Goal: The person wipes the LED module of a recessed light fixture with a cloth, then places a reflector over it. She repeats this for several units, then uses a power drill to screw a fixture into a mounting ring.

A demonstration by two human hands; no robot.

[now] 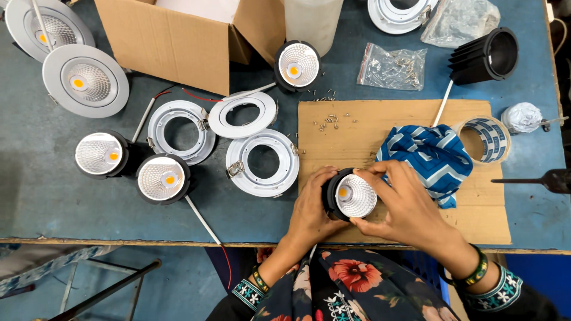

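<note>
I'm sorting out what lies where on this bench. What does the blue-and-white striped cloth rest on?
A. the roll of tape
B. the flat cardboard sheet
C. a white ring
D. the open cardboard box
B: the cloth lies on the cardboard sheet, just right of both hands, left hand and right hand, which hold a lamp.

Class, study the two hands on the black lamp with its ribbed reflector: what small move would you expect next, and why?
Probably seating the reflector squarely into the black lamp body: the left hand cups the body while the right hand pinches the reflector's rim, and loose white trim rings lie nearby.
</note>
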